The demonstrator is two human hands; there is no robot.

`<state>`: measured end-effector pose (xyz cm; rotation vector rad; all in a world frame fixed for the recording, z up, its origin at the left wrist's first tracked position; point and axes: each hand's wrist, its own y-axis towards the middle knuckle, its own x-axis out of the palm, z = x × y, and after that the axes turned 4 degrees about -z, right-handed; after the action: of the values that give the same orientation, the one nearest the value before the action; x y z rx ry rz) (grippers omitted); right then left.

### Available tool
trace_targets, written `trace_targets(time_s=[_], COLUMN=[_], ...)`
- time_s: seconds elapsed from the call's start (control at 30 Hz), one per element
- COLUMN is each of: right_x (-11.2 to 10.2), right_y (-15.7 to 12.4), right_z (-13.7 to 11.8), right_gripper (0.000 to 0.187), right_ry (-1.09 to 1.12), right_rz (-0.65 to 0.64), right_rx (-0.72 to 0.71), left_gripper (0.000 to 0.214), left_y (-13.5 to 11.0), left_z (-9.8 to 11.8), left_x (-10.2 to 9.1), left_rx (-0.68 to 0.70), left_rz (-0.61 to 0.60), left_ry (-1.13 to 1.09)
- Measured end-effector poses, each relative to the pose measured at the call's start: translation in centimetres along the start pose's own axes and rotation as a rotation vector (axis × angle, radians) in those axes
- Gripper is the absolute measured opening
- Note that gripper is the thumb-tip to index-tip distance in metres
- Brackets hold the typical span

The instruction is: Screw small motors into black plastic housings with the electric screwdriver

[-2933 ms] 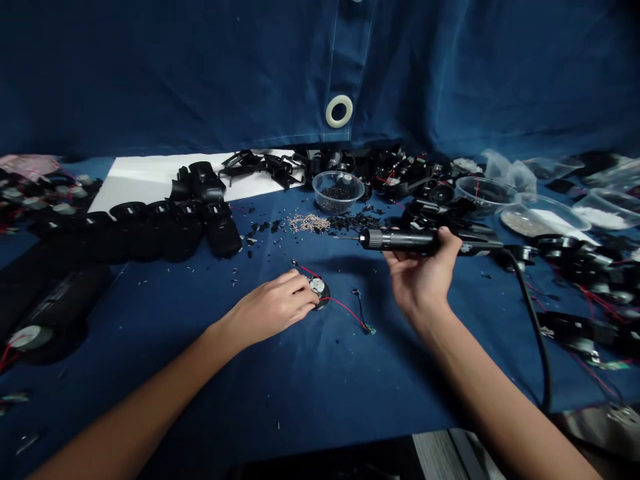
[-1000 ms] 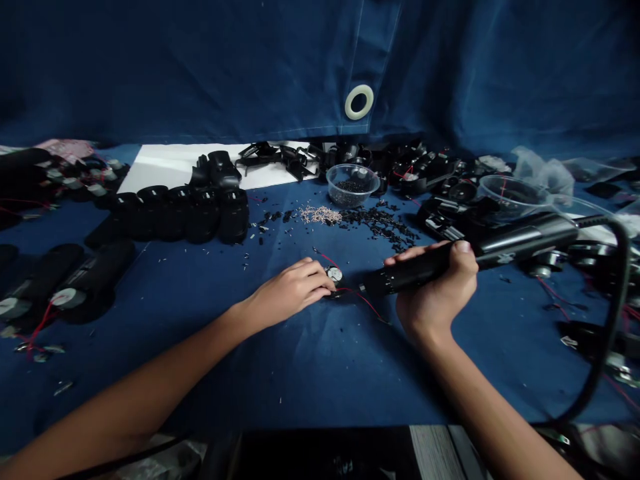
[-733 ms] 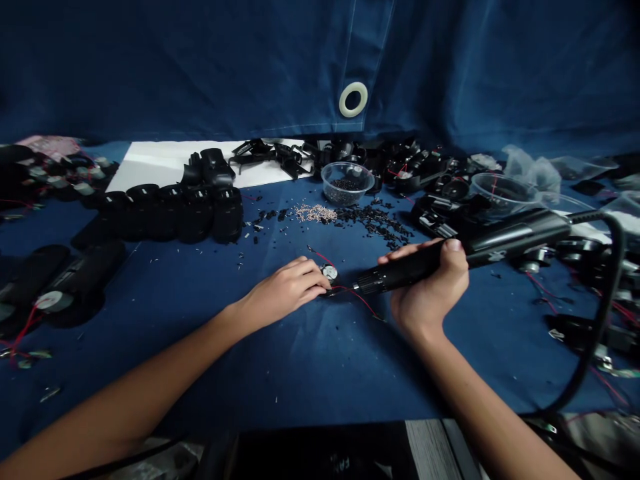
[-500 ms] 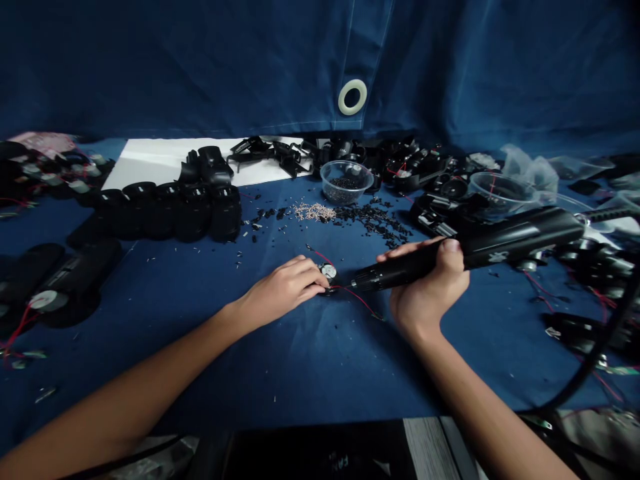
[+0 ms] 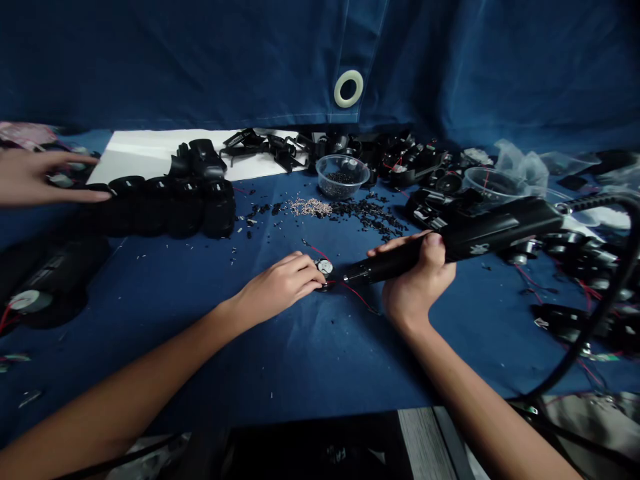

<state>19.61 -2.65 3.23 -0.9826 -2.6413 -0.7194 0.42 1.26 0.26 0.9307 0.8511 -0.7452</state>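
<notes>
My left hand presses its fingertips on a small round black part with a silver disc on top, lying on the blue cloth. Thin red wires run from this part. My right hand grips a black corded electric screwdriver, its front end angled down and left. The tip sits right beside the round part, and I cannot tell whether they touch. The screwdriver's thick black cable curves away along the right side.
A co-worker's hand reaches in at far left, near a row of black plastic housings. Behind lie a clear bowl of black bits, a heap of tiny metal pieces and scattered black fragments.
The screwdriver has swung from level to angled down, its front end now beside the round part. My right hand has moved lower. A co-worker's hand has appeared at far left.
</notes>
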Motion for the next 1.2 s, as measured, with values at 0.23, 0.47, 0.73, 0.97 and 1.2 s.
trace_targets(time_s=[0.23, 0.47, 0.73, 0.97, 1.2], right_x=[-0.1, 0.1, 0.0, 0.1, 0.6], right_y=[0.1, 0.1, 0.0, 0.0, 0.2], right_z=[0.1, 0.4, 0.5, 0.4, -0.9], right_gripper=[0.021, 0.022, 0.023, 0.021, 0.010], right_ry=[0.007, 0.021, -0.012, 0.000, -0.165], right_rz=[-0.015, 0.002, -0.016, -0.080, -0.458], right_rx=[-0.009, -0.022, -0.013, -0.039, -0.208], left_gripper=[0.018, 0.016, 0.014, 0.014, 0.015], left_y=[0.0, 0.1, 0.1, 0.1, 0.1], left_z=[0.6, 0.6, 0.6, 0.5, 0.7], left_x=[-0.3, 0.0, 0.1, 0.3, 0.1], left_rx=[0.024, 0.026, 0.040, 0.020, -0.006], left_rz=[-0.010, -0.005, 0.001, -0.011, -0.036], left_ry=[0.107, 0.127, 0.156, 0.141, 0.182])
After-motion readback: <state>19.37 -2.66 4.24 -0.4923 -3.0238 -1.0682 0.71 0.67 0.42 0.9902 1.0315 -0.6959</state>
